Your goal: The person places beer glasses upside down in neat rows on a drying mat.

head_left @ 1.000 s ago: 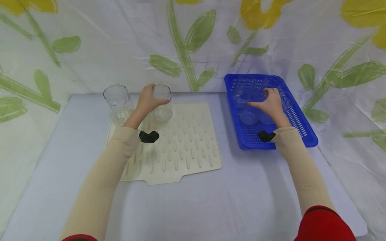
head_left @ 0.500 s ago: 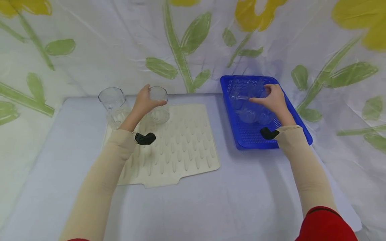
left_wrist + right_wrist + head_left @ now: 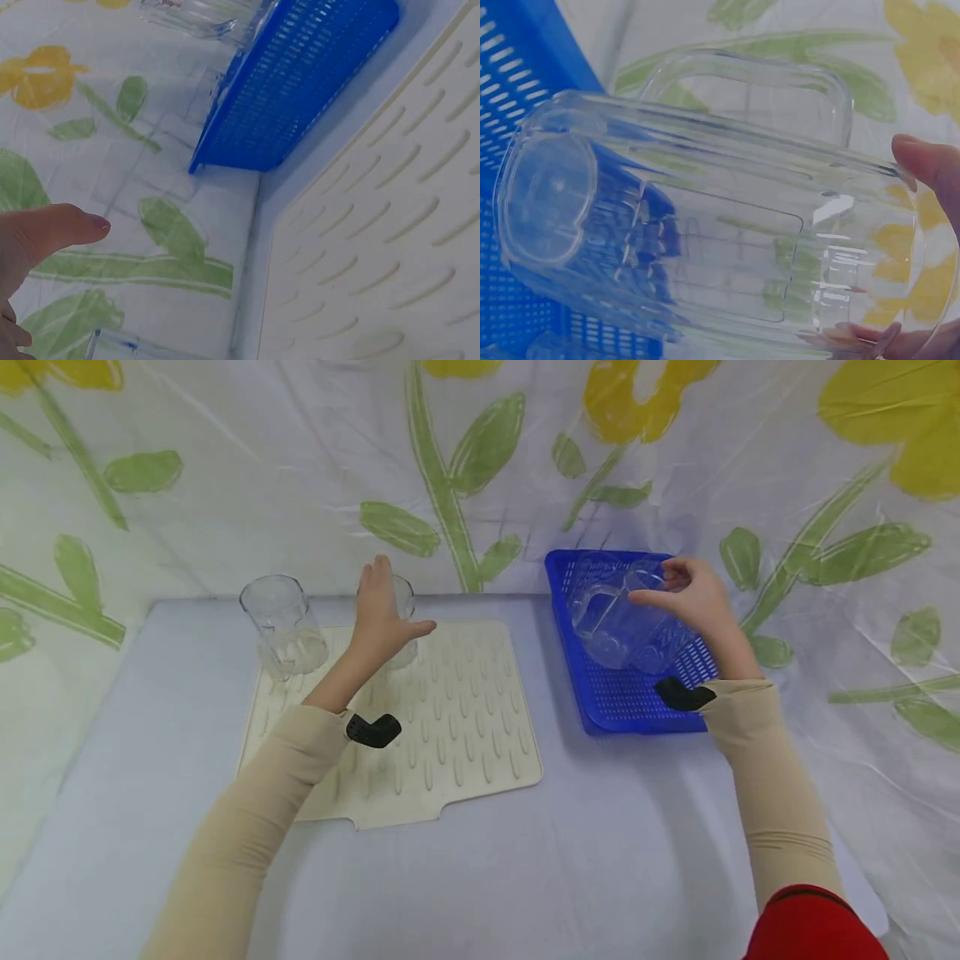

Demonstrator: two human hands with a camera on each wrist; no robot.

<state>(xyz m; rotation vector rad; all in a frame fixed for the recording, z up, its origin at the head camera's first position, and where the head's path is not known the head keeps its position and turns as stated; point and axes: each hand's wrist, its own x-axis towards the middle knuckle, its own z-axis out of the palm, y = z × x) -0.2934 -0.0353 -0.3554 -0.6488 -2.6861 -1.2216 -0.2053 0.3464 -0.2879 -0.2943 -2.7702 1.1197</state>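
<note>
My right hand (image 3: 697, 597) pinches the rim of a clear glass mug (image 3: 727, 240) above the blue plastic basket (image 3: 622, 718). In the right wrist view the mug is tilted, its side handle (image 3: 844, 112) at the top, and fingers and thumb are at its mouth. My left hand (image 3: 378, 618) is open with straight fingers and spread thumb, overlapping a second clear glass (image 3: 405, 597) on the cream ridged mat (image 3: 450, 743). The left wrist view catches only that hand's thumb and finger edges, with a glass edge (image 3: 112, 345) below. A third glass (image 3: 283, 622) stands at the mat's back left corner.
More clear glassware (image 3: 588, 597) sits in the basket, right of the mat. A white sheet (image 3: 300, 468) with painted flowers hangs behind the white table (image 3: 480, 877). The basket's wall (image 3: 262, 105) rises beyond the mat in the left wrist view.
My left fingers have opened and straightened from around the glass on the mat. My right hand has shifted slightly right and raised a mug among the glassware in the basket.
</note>
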